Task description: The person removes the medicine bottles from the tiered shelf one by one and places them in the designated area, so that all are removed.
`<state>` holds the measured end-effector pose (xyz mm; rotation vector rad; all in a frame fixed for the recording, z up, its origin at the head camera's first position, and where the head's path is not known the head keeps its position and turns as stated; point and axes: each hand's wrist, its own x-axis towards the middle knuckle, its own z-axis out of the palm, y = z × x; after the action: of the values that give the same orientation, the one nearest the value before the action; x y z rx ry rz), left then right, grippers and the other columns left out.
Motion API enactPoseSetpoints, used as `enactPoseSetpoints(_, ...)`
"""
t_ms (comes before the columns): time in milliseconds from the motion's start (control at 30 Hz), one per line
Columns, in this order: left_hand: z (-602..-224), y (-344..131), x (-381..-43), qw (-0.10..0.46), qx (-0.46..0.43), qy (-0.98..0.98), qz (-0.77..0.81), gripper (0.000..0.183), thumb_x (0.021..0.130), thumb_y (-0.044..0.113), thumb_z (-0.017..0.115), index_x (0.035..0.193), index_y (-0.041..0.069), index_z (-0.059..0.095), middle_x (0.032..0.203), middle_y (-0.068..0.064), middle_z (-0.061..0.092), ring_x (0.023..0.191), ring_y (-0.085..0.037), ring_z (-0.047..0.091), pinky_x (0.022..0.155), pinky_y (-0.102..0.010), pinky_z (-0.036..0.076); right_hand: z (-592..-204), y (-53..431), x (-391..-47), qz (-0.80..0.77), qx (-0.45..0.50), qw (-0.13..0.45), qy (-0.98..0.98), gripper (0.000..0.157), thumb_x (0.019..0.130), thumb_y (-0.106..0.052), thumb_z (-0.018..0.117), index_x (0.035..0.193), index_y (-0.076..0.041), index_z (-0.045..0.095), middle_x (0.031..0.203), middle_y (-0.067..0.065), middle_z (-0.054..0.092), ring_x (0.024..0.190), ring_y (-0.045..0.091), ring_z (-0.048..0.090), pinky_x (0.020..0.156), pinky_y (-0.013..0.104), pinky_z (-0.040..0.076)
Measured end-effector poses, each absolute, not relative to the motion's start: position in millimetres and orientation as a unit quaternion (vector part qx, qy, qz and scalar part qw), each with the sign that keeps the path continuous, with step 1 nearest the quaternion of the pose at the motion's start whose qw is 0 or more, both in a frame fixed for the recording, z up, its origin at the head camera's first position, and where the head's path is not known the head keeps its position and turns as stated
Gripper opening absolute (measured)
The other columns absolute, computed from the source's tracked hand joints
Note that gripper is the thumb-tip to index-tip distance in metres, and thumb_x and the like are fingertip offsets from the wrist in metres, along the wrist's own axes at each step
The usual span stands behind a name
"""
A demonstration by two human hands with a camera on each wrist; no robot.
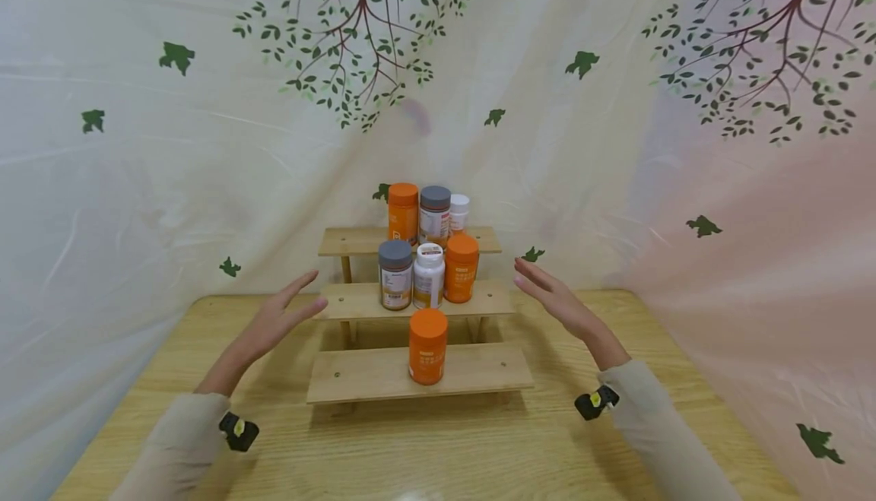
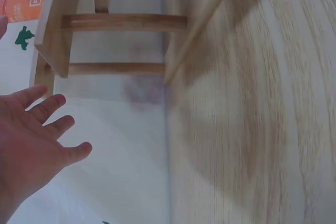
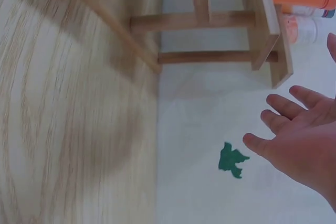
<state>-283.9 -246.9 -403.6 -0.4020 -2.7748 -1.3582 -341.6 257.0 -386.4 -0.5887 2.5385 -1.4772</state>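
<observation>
A three-tier wooden stand (image 1: 342,387) sits mid-table with bottles on each step. On the top step are an orange bottle (image 1: 402,212), a grey-capped bottle (image 1: 435,220) and a small white bottle (image 1: 459,212). The middle step bears a grey-capped bottle (image 1: 395,277), a white bottle (image 1: 429,277) and an orange bottle (image 1: 461,269). One orange bottle (image 1: 428,349) stands alone on the lowest step. My left hand (image 1: 268,324) is raised with fingers extended beside the stand's left end. Opposite it, my right hand (image 1: 564,307) is held up by the right end, fingers straight. Both palms hold nothing.
The stand rests on a light wooden table (image 1: 383,455). Behind it hangs a pale curtain (image 1: 205,182) printed with branches and green leaves. Each wrist carries a small black camera, on the left (image 1: 239,432) and on the right (image 1: 596,403). Wooden legs (image 2: 126,22) support the stand.
</observation>
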Motion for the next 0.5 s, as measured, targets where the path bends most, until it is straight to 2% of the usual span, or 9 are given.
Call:
enactPoseSetpoints(200, -402, -234, -285, 0.002, -0.139, -0.88, -0.454, 0.078, 0.099, 0.049, 0.061, 0.164, 0.023, 0.025, 0.17, -0.014, 0.02, 0.156, -0.045, 0.015, 0.117, -0.075, 0.019, -377, 243, -337, -0.502, -0.217, 0.084, 0.833, 0.071, 0.107, -0.041, 0.052, 0.165, -0.017, 0.019, 0.17, 0.01, 0.023, 0.158, 0.037, 0.019, 0.124, 0.063, 0.017)
enactPoseSetpoints(400, -407, -226, -291, 0.033, -0.161, -0.891, -0.423, 0.085, 0.092, 0.046, 0.073, 0.161, 0.014, 0.033, 0.166, -0.016, 0.032, 0.154, -0.043, 0.023, 0.12, -0.068, 0.023, -374, 230, -336, -0.494, -0.251, 0.081, 0.829, 0.076, 0.103, -0.031, 0.061, 0.164, -0.013, 0.02, 0.17, 0.015, 0.022, 0.158, 0.036, 0.02, 0.126, 0.062, 0.01)
enactPoseSetpoints(500, -410, -224, -292, 0.052, -0.179, -0.895, -0.406, 0.085, 0.09, 0.041, 0.078, 0.158, 0.009, 0.037, 0.165, -0.018, 0.034, 0.152, -0.044, 0.027, 0.118, -0.068, 0.027, -371, 223, -334, -0.49, -0.265, 0.076, 0.827, 0.078, 0.101, -0.03, 0.066, 0.164, -0.013, 0.022, 0.17, 0.013, 0.024, 0.158, 0.033, 0.02, 0.127, 0.06, 0.011)
